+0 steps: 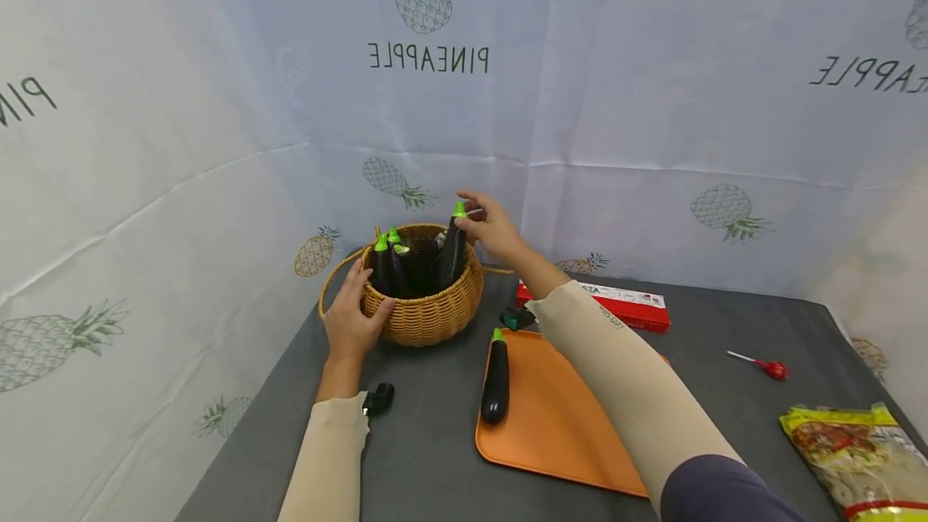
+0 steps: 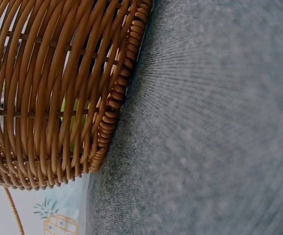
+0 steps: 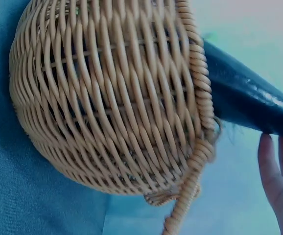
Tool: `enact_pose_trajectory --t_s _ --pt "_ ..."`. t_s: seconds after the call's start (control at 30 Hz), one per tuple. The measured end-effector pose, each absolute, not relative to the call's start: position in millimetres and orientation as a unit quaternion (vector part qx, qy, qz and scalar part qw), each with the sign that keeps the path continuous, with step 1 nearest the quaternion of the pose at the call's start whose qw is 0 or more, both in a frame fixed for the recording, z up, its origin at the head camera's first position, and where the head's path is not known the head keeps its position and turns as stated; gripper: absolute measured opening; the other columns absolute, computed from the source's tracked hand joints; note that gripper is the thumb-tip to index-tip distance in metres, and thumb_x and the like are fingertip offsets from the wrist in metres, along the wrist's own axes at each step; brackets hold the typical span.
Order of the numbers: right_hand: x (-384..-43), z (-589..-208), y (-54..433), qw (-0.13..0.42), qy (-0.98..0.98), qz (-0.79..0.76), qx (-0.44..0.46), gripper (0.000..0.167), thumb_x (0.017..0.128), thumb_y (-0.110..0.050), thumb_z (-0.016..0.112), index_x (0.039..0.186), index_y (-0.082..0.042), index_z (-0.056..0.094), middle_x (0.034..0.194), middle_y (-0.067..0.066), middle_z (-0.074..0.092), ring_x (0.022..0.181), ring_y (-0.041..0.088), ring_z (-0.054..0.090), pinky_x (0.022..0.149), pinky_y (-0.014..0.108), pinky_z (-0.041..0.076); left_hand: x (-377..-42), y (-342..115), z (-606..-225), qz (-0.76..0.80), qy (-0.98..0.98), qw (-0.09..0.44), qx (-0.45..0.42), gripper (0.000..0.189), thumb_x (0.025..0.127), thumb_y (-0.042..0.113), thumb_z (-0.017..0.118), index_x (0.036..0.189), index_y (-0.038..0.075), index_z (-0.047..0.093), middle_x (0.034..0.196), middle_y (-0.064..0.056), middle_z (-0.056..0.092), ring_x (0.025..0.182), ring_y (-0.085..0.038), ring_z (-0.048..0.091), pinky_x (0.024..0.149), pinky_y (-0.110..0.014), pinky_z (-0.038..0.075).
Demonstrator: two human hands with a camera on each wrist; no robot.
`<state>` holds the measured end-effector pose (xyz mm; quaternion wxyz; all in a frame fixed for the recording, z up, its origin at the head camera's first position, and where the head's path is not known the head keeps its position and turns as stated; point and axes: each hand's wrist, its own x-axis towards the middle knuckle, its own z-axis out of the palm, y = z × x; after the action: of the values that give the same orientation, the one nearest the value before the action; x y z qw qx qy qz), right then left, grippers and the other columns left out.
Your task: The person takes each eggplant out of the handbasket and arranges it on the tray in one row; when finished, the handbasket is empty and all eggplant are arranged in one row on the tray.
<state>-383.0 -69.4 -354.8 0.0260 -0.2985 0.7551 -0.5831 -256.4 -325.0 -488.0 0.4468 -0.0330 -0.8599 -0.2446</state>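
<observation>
In the head view, a round wicker basket point(image 1: 424, 327) stands toward the back left of the table with several dark eggplants inside. My left hand point(image 1: 353, 319) rests against its left side, fingers and thumb spread at the rim. With my right hand point(image 1: 495, 230) I pinch one eggplant point(image 1: 453, 252) near its bright green stem end. That eggplant leans upright at the basket's right side, its lower end behind the rim. From the right wrist view, the dark eggplant point(image 3: 249, 93) sticks out past the braided rim. Another eggplant point(image 1: 496, 381) lies on the left part of an orange tray point(image 1: 551, 417).
Behind the right forearm lies a red and white box point(image 1: 638, 309). Farther right are a red lollipop point(image 1: 772, 369) and a yellow food packet point(image 1: 859, 457). A pineapple-print cloth point(image 1: 616, 119) hangs behind and beside the grey table point(image 1: 428, 441). The basket's handle point(image 1: 328, 288) droops at its left.
</observation>
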Motion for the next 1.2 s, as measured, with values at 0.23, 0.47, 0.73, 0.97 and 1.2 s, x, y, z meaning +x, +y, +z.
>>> enact_pose_trajectory --t_s 0.23,0.47,0.73,0.97,1.2 --pt "-373 -336 -40 -0.017 0.687 -0.679 -0.259 0.049 0.094 -0.014 0.065 0.14 -0.007 0.047 0.12 0.013 0.055 0.102 0.026 0.06 0.08 0.04 0.053 -256 -322 -488 -0.248 -0.857 0.45 -0.033 0.085 0.086 0.077 0.04 0.131 0.008 0.06 0.147 -0.004 0.047 0.112 -0.037 0.059 0.051 -0.048 0.042" --pt "-347 -344 11 -0.037 0.678 -0.691 -0.249 0.043 0.095 -0.016 0.065 0.133 -0.005 0.05 0.118 0.012 0.054 0.1 0.023 0.06 0.076 0.033 0.054 -257 -319 -488 -0.254 -0.859 0.444 -0.031 0.086 0.085 0.079 0.04 0.132 0.01 0.06 0.148 -0.003 0.046 0.114 -0.036 0.059 0.054 -0.051 0.042" --pt "-318 -396 60 -0.008 0.712 -0.671 -0.206 0.046 0.096 -0.017 0.064 0.135 -0.001 0.046 0.118 0.017 0.054 0.099 0.025 0.06 0.078 0.037 0.054 -254 -321 -489 -0.255 -0.86 0.442 -0.026 0.085 0.085 0.079 0.041 0.133 0.01 0.059 0.148 -0.002 0.045 0.113 -0.036 0.059 0.052 -0.049 0.04" --pt "-298 -433 77 0.023 0.733 -0.657 -0.173 0.045 0.095 -0.015 0.065 0.135 -0.003 0.048 0.118 0.017 0.053 0.097 0.026 0.059 0.084 0.055 0.049 -254 -322 -489 -0.256 -0.86 0.44 -0.028 0.087 0.084 0.079 0.041 0.132 0.01 0.059 0.148 -0.003 0.046 0.112 -0.037 0.059 0.052 -0.05 0.04" --pt "-282 -464 77 0.065 0.746 -0.636 -0.188 0.039 0.095 -0.012 0.064 0.13 -0.001 0.05 0.111 0.018 0.053 0.09 0.029 0.058 0.074 0.046 0.054 -254 -320 -488 -0.258 -0.86 0.438 -0.027 0.085 0.086 0.078 0.041 0.134 0.01 0.058 0.149 -0.001 0.044 0.118 -0.036 0.056 0.058 -0.053 0.042"
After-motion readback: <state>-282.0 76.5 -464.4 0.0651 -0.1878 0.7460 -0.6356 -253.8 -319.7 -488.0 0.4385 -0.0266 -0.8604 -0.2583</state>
